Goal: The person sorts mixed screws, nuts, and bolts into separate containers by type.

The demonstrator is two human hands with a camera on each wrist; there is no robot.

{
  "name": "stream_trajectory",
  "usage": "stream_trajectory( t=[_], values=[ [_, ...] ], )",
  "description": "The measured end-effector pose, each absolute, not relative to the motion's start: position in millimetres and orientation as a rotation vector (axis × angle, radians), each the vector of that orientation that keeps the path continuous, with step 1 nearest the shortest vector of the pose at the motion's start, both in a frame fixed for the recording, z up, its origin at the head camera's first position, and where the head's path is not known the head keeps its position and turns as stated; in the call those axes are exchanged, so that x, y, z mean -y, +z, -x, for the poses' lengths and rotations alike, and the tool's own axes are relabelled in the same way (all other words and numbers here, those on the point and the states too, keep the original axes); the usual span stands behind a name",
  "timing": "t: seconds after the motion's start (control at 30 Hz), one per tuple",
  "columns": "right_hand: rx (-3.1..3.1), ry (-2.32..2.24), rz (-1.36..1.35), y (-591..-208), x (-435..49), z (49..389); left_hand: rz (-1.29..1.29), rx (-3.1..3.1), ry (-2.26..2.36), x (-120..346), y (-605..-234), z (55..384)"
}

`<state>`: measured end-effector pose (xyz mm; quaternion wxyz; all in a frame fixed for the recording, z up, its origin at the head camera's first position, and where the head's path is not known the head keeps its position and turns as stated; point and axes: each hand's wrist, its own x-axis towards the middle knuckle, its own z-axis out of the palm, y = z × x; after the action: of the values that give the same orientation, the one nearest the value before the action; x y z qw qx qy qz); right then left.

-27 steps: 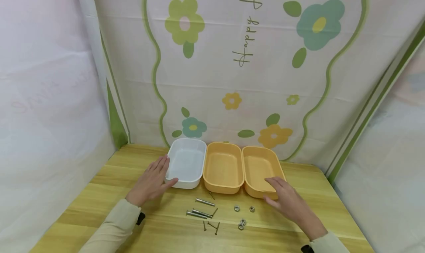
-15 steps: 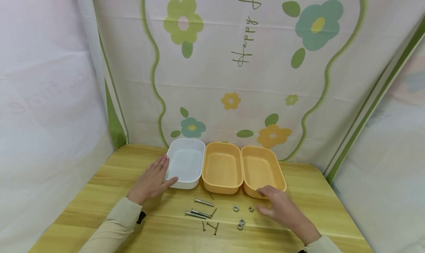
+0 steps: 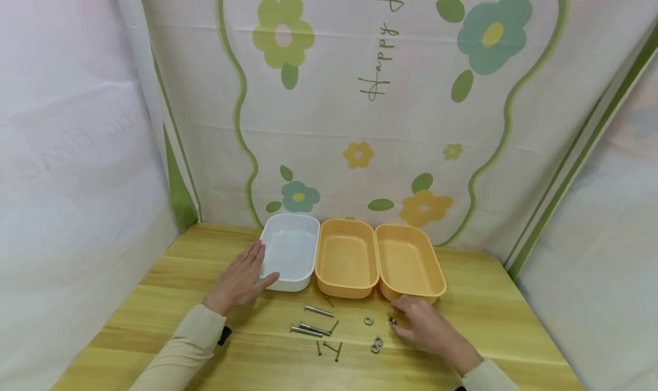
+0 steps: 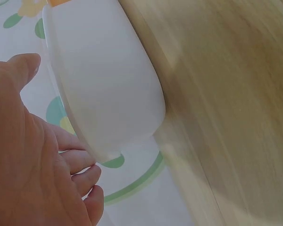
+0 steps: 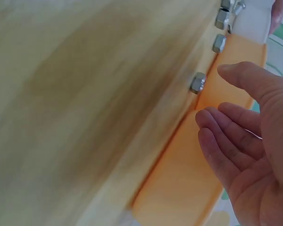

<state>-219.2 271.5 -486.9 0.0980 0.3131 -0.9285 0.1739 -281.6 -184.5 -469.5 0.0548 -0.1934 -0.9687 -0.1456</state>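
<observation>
My left hand (image 3: 237,279) lies along the left side of the white plastic tray (image 3: 289,286), fingertips at its rim and thumb near the front corner. In the left wrist view its fingers (image 4: 75,160) are relaxed beside the tray wall. My right hand (image 3: 429,325) is low over the table in front of the right yellow tray (image 3: 408,260). Its thumb and bent fingers (image 5: 224,150) stand apart around a hex nut (image 5: 198,83), which they do not grip. Several more nuts lie to the left, among them a single nut (image 3: 368,320) and a touching pair (image 3: 377,344).
A middle yellow tray (image 3: 346,291) stands between the white and right yellow trays. Long bolts (image 3: 319,310) and several small screws (image 3: 337,352) lie on the wooden table (image 3: 277,374) in front of them. A flowered cloth (image 3: 329,111) hangs behind.
My right hand has come down from over the right yellow tray's front edge, toward the viewer and left, to the nearest nut. The left hand stays at the white tray.
</observation>
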Motion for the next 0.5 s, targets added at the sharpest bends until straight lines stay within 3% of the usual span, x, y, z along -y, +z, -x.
stream_trajectory(
  t=[0.5],
  values=[
    [2.844, 0.552, -0.934, -496.4, -272.5, 233.6, 0.574, 2.982, -0.449, 181.7, -468.0, 282.3]
  ],
)
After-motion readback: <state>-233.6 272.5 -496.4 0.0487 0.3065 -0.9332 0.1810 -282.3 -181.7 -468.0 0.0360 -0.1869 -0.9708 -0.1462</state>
